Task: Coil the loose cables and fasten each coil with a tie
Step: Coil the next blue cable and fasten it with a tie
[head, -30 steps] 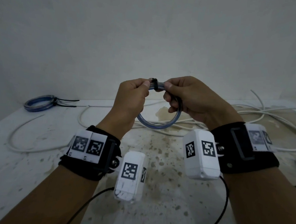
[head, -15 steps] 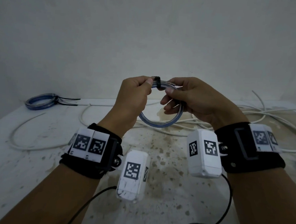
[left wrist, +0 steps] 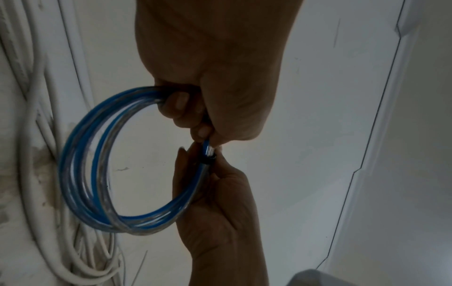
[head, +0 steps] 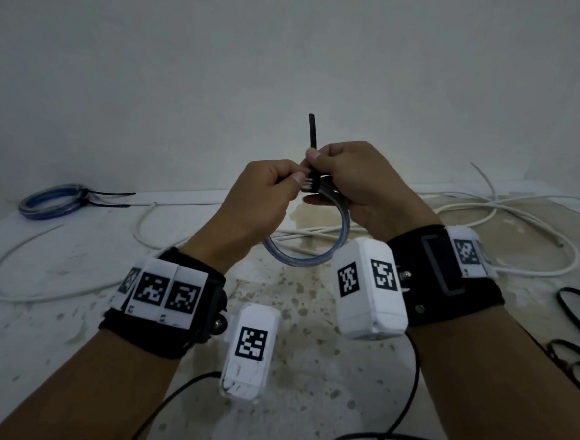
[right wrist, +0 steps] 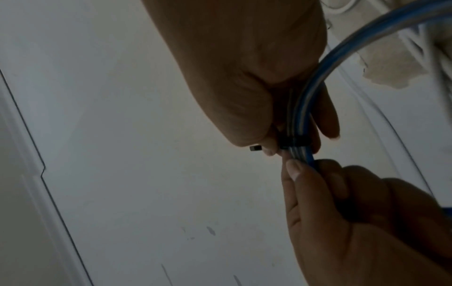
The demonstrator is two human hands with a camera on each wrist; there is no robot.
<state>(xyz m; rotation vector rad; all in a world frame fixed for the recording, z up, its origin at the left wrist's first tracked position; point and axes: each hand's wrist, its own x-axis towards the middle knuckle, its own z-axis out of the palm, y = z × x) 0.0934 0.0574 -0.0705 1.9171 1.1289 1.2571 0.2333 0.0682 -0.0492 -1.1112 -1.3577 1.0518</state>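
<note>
Head view: right hand (head: pixel 349 179) pinching black tie (head: pixel 312 135) by its tail, strap already looped round blue cable coil (head: pixel 310 255). Left hand (head: pixel 266 190) just beside it, fingers curled round bunched strands, coil hanging below both, above desk (head: pixel 308 324). Risk: pulling off-line, or left grip slackening, letting strands spring out or cinching unevenly. Beyond, loose white cable (head: pixel 488 213) waiting.

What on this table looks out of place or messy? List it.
The tabletop has a brown speckled stain across its middle. A white cable sprawls uncoiled behind the hands. On the held blue coil, the black tie has a long tail sticking up untrimmed. The tied blue coil at the far left looks tidy.
</note>
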